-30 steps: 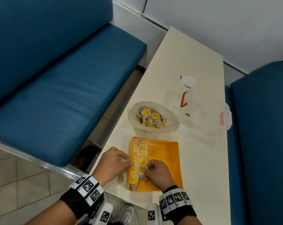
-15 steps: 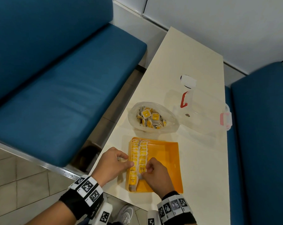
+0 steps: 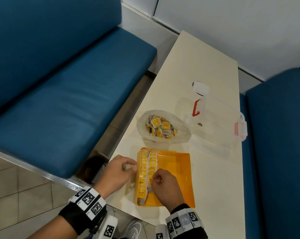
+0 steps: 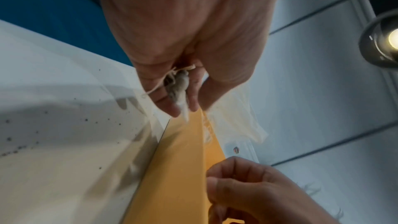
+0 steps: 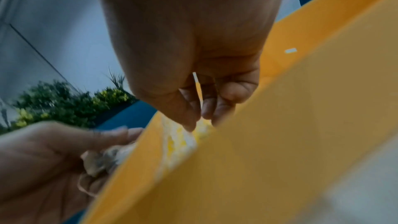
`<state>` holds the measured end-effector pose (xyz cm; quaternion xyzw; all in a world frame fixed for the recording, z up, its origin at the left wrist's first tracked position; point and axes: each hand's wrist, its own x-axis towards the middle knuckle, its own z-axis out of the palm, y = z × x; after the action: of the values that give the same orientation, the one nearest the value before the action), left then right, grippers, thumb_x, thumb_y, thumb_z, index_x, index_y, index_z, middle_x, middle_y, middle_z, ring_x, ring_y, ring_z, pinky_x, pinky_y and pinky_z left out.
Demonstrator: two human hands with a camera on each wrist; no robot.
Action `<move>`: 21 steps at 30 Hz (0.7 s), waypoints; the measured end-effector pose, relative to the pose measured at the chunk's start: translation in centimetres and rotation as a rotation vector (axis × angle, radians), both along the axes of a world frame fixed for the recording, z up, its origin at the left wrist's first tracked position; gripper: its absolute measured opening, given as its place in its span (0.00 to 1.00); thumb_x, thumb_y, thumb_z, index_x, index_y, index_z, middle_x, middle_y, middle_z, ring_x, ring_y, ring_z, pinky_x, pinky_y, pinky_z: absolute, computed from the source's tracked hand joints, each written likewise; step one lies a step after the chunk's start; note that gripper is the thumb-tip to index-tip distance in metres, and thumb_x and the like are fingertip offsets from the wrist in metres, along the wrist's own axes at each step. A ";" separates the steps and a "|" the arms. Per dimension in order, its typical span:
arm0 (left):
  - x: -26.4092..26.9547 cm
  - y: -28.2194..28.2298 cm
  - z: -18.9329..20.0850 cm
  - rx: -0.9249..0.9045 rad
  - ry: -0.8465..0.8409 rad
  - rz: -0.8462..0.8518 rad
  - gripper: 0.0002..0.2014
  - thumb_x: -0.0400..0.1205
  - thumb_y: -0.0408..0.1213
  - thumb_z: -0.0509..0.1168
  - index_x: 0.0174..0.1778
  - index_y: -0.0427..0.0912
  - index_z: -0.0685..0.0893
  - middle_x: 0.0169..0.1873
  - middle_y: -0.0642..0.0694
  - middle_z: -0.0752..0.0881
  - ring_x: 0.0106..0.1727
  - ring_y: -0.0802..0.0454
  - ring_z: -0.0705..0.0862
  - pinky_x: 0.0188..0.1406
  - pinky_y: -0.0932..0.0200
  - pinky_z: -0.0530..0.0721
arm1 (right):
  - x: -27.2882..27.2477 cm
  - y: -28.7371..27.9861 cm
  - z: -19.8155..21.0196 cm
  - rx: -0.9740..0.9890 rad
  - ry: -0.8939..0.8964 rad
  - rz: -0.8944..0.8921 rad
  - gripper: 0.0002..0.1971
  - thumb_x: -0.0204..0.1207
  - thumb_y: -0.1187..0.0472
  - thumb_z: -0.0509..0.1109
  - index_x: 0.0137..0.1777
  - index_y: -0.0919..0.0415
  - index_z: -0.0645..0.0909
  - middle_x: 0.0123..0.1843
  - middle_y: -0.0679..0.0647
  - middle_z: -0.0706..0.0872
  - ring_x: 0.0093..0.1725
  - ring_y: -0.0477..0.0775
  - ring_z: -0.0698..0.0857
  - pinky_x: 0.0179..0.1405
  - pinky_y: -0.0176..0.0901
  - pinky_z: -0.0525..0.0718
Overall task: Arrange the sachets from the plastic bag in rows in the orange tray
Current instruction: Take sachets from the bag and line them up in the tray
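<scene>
The blue bench [image 3: 63,100] fills your view from 9 to 12 o'clock, with a second bench [image 3: 280,152] at 3 o'clock. Between them runs the pale worktop [image 3: 206,75]. On it, at 2 o'clock from the tray, lies a clear box [image 3: 220,125] with red clips. The orange tray [image 3: 178,169] sits at the near edge, two rows of sachets [image 3: 148,165] packed along its 9 o'clock wall. Just past the tray at 12 o'clock the plastic bag [image 3: 183,135] stands open, loose sachets heaped inside. Your left hand [image 3: 114,175] rests just outside the tray's 9 o'clock wall, fingers [image 4: 170,106] curled round a small bunch of sachets [image 4: 178,86] with trailing strings. Your right hand [image 3: 164,185] is inside the tray at the near end of the second row, fingers [image 5: 189,113] pinching one sachet by its thin edge.
</scene>
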<state>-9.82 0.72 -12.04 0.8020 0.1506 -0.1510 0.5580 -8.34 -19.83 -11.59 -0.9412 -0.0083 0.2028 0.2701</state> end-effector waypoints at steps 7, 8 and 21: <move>0.3 0.5 2.2 -0.660 0.113 0.169 0.19 0.84 0.22 0.67 0.62 0.50 0.88 0.54 0.44 0.86 0.37 0.54 0.85 0.38 0.59 0.87 | 2.0 1.5 5.0 0.420 -0.115 0.061 0.21 0.77 0.74 0.69 0.55 0.43 0.84 0.50 0.46 0.84 0.44 0.45 0.83 0.41 0.29 0.79; 0.4 0.4 2.5 -0.749 0.155 0.163 0.19 0.83 0.21 0.67 0.63 0.47 0.87 0.51 0.44 0.87 0.35 0.55 0.84 0.35 0.60 0.85 | 2.3 1.7 5.3 0.432 -0.133 0.125 0.22 0.76 0.74 0.69 0.56 0.43 0.84 0.51 0.46 0.83 0.45 0.47 0.83 0.40 0.29 0.78; 0.8 -0.2 2.8 -0.761 0.226 0.060 0.07 0.84 0.24 0.66 0.56 0.32 0.87 0.40 0.38 0.88 0.39 0.49 0.88 0.30 0.62 0.81 | 2.3 1.7 6.0 0.625 -0.135 0.120 0.07 0.71 0.67 0.79 0.40 0.54 0.87 0.47 0.46 0.87 0.49 0.52 0.87 0.36 0.40 0.82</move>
<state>-9.06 0.56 -9.28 0.5114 0.1676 -0.2672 0.7994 -6.00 -18.16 -5.61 -0.8219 -0.1437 0.1430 0.5323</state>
